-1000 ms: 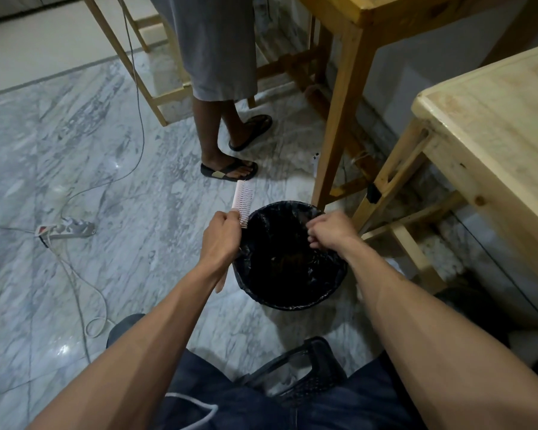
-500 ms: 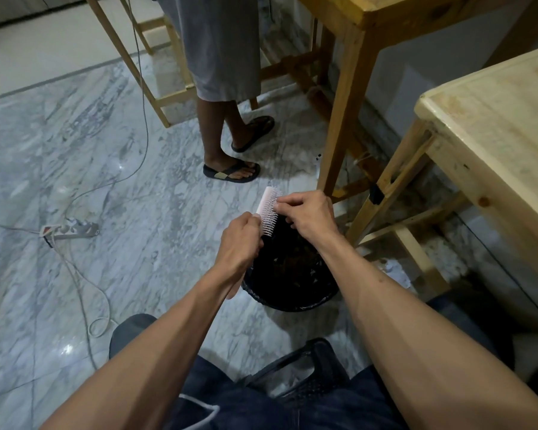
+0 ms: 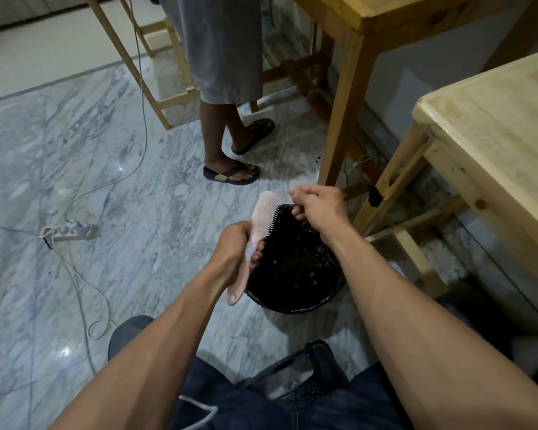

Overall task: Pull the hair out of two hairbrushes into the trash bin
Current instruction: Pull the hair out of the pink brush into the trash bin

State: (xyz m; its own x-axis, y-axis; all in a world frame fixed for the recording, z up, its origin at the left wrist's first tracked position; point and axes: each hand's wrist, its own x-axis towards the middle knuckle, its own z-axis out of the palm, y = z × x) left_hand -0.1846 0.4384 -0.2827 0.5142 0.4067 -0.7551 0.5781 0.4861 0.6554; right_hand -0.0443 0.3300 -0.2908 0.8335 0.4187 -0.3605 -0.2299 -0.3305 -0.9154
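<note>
I hold the pink hairbrush (image 3: 263, 217) in my left hand (image 3: 235, 251), fingers wrapped shut around the upper handle just below the bristles, head tilted up and away from me, bristles facing right toward my right hand (image 3: 317, 207). The brush hangs over the near-left rim of the trash bin (image 3: 295, 307), which stands on the marble floor (image 3: 59, 156) lined with a black bag.

To do this pull well, I judge I should keep the brush steady and low over the bin's mouth, draw the strands straight out along the bristles rather than across them, and let go only once my right hand is above the black liner, so nothing drifts onto the floor.

My right fingers (image 3: 297, 192) are pinched closed, thumb against forefinger, just beside the brush's top and above the bin's far rim. A thin strand seems to run from the pinch, but it is too fine for me to be sure. I see only one brush here.
</note>
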